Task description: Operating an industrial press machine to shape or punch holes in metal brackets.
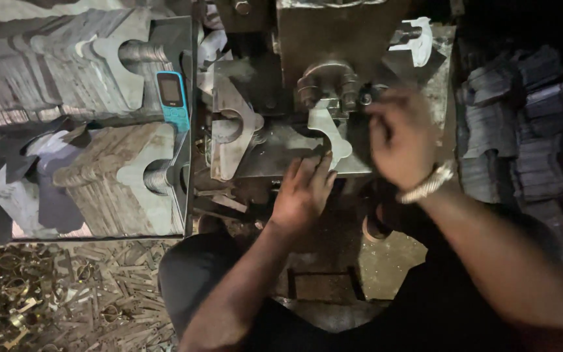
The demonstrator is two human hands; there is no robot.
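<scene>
Item: flat metal blank [328, 133], pale grey, with a curved notch cut in one side. It lies on the steel bed [275, 160] of a press, directly under the round die head [327, 81]. Its long axis runs away from the person, from the left fingertips up toward the die.

Left hand [304, 192]: palm down on the bed, fingers extended and flat, tips touching the near end of the blank. It presses rather than grips. This is the nearer hand to the blank.

Right hand [402, 137]: blurred, just right of the blank and beside the die head, fingers curled. Whether it grasps anything cannot be told. A metal wristband [428, 184] sits on that wrist.

Left of the left hand: a second notched blank [232, 127] standing tilted on the bed. Further left, two long rows of stacked blanks [99, 65] of the same outline, with a turquoise keypad phone [173, 101] propped between the stacks and the machine.

Beyond the right hand: one more pale blank [418, 39] at the far corner of the machine, and dark piled pieces [522, 117] well off to the right, poorly lit.

Below the left forearm: floor strewn with offcut scrap [66, 293].

Room: dim workshop, light falling mainly on the press bed.
</scene>
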